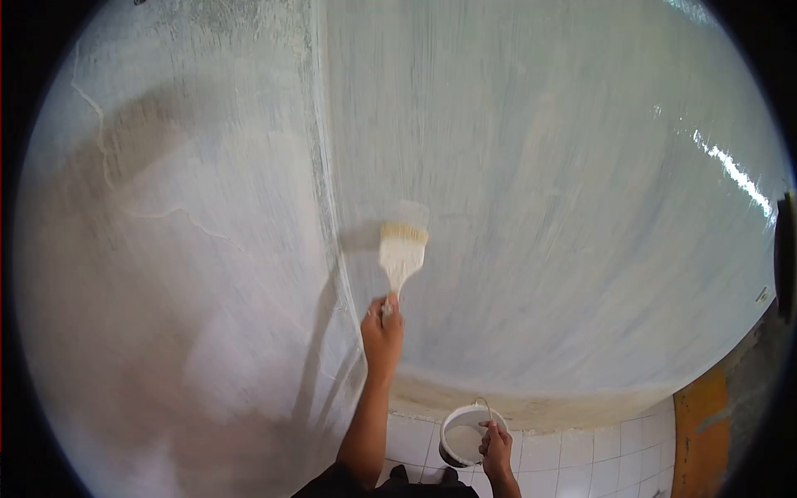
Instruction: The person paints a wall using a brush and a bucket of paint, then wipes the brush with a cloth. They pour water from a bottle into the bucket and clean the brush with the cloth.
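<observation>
A wide, paint-covered brush [402,256] points upward with its pale bristles against the right-hand wall [531,207], close to the corner. My left hand [383,322] is closed round the brush's handle. Just above the bristles lies a small wet-looking patch. Lower down, my right hand [496,444] is closed on the thin wire handle of a bucket [446,423]. Whitish paint [463,441] shows inside the bucket, which is partly hidden by my right hand.
The left wall [166,290] meets the right one at a vertical corner [325,166]. Below are white floor tiles [573,461] and my dark shoes [449,476]. An orange-brown panel [700,432] stands at the lower right, with a dark object [784,257] at the right edge.
</observation>
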`<state>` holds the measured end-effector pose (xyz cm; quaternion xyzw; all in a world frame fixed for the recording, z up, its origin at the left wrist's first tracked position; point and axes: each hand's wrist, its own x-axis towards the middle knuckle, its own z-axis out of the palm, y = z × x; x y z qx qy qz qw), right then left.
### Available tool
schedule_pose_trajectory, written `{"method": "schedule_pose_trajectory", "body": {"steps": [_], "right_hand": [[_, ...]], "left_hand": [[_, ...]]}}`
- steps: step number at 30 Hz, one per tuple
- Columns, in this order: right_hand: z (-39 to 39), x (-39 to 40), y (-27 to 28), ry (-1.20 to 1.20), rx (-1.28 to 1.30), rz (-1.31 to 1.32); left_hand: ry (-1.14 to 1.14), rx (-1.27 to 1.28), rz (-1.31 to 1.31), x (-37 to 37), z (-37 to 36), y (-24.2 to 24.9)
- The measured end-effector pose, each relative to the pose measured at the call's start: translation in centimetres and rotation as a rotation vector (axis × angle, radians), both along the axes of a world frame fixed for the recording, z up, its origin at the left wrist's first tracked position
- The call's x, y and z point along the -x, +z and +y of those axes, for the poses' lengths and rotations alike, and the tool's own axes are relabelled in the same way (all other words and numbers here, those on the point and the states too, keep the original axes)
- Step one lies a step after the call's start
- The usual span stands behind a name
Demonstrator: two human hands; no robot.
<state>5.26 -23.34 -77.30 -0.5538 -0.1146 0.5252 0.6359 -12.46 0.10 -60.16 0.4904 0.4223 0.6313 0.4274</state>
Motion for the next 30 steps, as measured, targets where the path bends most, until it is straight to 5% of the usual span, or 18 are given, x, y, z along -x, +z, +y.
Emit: {"method": "schedule_pose_trajectory", "body": {"steps": [7, 11, 13, 19, 26, 30], "right_hand": [[0.9, 0.7, -0.1, -0.117, 0.06, -0.005], [1.6, 1.3, -1.7, -0.198, 0.094, -0.038], [2.1, 1.6, -2.5, -0.223, 0.09, -0.039], [2.0, 1.5, -2.0, -0.272, 0.002, -0.031], [2.6, 1.9, -3.3, -0.381, -0.066, -0.052], [2.5, 2.0, -3.5, -0.363, -0.066, -0.039]], "left_hand": [[0.028, 0.553, 0.104, 3.6, -1.2, -20.9], [-0.135, 0.68, 0.05, 5.5, 2.5, -25.0], [-0.184, 0.543, 0.257, 5.7, 5.2, -21.7], [-0.341, 0.47, -0.042, 4.1, 4.3, -1.7], [-0.306, 0.036, -0.071, 4.3, -0.2, 13.3], [-0.26, -0.22, -0.114, 3.1, 0.4, 18.0]]}}
